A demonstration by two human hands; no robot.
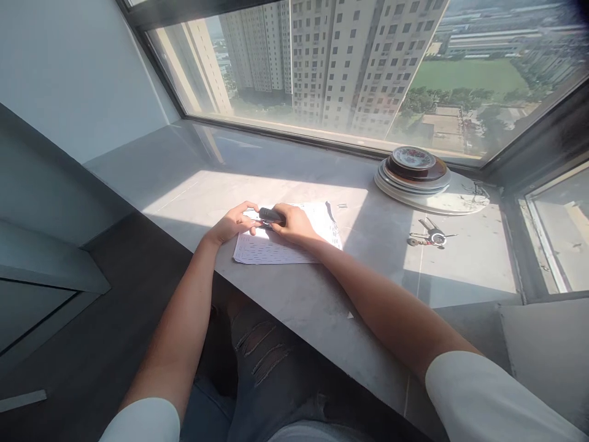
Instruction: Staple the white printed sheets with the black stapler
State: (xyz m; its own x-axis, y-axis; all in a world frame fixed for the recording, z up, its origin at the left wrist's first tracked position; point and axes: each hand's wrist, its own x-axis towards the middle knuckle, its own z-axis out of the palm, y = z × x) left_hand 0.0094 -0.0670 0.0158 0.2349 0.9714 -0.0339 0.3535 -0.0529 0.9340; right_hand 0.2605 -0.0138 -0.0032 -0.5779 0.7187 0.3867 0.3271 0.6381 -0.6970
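Observation:
Near the sill's front edge lie white printed sheets [271,250], one on another, with rows of dark marks. Over them my right hand [294,222] is closed around a black stapler [271,215], its front end pointing left. My left hand [234,222] comes in from the left, fingers bent, its fingertips at the stapler's front end. What exactly the left fingertips pinch is too small to make out. A small metallic strip [342,206], perhaps staples, lies just right of the sheets.
At the back right, stacked plates [414,172] rest near the window [340,73]. In front of them is a small wheeled device [427,234] with dark arms. The pale sill [294,301] ends in a slanting front edge, with my legs [262,356] below.

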